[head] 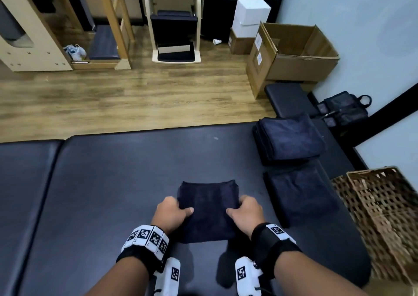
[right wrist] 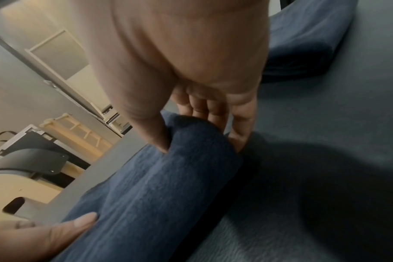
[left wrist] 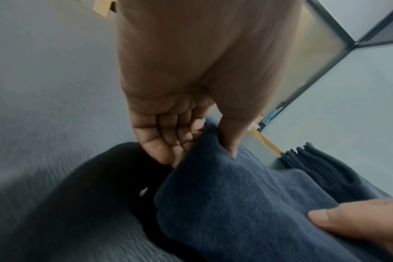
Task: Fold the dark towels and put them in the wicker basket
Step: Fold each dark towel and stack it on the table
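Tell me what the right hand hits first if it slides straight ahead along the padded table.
Nothing nearby, apparently: the right hand, gripping the folded towel, points toward bare padded table up to its far edge. The towel stack sits off to the right, though depth is uncertain.

1. Folded dark navy towel (head: 208, 212) is lying flat on the table, mid-front.
2. Stack of folded towels (head: 290, 138) is sitting at far right; another folded towel (head: 300, 196) is lying nearer.
3. Wicker basket (head: 382, 218) is standing at the table's right edge.
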The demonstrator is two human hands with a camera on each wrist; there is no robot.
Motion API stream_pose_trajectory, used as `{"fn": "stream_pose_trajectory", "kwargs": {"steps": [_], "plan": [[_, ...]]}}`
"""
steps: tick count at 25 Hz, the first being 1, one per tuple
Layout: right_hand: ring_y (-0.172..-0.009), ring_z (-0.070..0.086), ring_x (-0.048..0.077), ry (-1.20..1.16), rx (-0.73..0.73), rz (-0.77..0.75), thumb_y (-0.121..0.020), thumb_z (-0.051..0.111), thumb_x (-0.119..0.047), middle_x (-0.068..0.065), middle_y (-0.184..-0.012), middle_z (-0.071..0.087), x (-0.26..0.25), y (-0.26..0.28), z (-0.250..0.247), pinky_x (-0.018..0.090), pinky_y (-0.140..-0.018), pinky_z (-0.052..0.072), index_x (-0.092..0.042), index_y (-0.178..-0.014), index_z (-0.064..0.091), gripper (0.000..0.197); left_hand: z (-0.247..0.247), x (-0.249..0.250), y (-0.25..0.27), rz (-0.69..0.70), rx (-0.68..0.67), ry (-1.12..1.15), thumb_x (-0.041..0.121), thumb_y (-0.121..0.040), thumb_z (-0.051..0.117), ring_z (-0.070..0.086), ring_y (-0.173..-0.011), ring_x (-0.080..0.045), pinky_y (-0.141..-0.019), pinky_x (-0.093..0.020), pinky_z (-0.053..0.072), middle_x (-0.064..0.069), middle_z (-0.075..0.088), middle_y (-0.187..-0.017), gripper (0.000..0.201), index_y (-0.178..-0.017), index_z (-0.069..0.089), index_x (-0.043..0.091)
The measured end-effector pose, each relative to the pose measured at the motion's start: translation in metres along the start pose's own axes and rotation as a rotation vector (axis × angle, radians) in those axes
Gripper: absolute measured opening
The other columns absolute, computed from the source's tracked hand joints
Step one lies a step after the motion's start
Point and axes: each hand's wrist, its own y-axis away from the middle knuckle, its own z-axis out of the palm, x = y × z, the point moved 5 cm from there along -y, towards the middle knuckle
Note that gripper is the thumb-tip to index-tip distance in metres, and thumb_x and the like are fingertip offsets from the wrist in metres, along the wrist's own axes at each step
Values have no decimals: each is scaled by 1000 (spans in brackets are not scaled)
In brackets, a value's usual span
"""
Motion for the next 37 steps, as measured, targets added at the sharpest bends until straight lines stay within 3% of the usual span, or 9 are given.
{"fn": "stream_pose_trajectory", "kwargs": {"steps": [4,10,19,22,24,26,28,33,37], "plan": [[-89,66,17,-23,-12,-101,-75,71,-27,-10,-80,68,21,-5,-33,26,-79,53,-21,-84,66,13,28,26,18,-4,62,-31,37,-69,80,66,-78,-20,-70,-29,50,1,69,-72,34,-75,64,8],[-92,65,17,-64,-23,-248,-76,74,-25,-7,-85,68,56,-25,-111,24,-83,51,-21,-93,68,19,84,95,53,-87,221,254,18,-57,86,41,-50,-17,-52,-29,37,4,42,-49,49,-55,37,16],[-86,71,18,-196,122,-231,-69,79,-29,-7,-83,74,135,-93,-248,28,-78,54,-19,-94,72,28,168,222,53,-8,270,493,47,-46,85,58,-57,-19,-64,-51,56,-10,68,-61,47,-63,58,12],[-101,65,23,55,201,-284,-77,81,-35,2,-104,68,151,-102,-262,29,-87,49,-18,-116,67,46,185,245,60,52,341,235,37,-69,85,65,-87,-21,-85,-32,52,1,68,-84,37,-89,63,15],[-105,61,26,163,300,-473,-80,78,-33,3,-109,58,147,-94,-264,36,-91,51,-18,-124,62,49,189,259,70,248,421,31,41,-70,83,52,-115,-21,-101,-28,40,1,60,-118,61,-119,59,15],[-107,59,25,290,263,-690,-83,69,-29,2,-113,54,136,-83,-252,39,-90,53,-18,-127,59,46,198,268,72,403,353,-179,48,-68,81,34,-132,-23,-113,-33,30,1,43,-146,84,-139,48,17],[-115,54,24,444,115,-699,-86,60,-28,2,-123,49,133,-82,-240,36,-93,51,-18,-134,51,50,209,264,63,334,186,-293,53,-71,78,19,-142,-25,-118,-38,27,6,23,-160,101,-152,28,19],[-109,54,29,613,-91,-476,-84,57,-21,7,-122,39,130,-94,-236,34,-81,49,-15,-113,45,32,218,256,52,168,-3,-345,57,-70,78,-3,-150,-28,-121,-47,20,13,-16,-163,125,-157,-4,21],[-107,57,33,770,-82,-540,-82,59,-21,10,-118,44,117,-93,-240,42,-80,52,-12,-114,45,36,212,237,54,146,16,-279,56,-71,77,24,-146,-25,-118,-39,28,-1,18,-163,111,-154,17,16]]}}
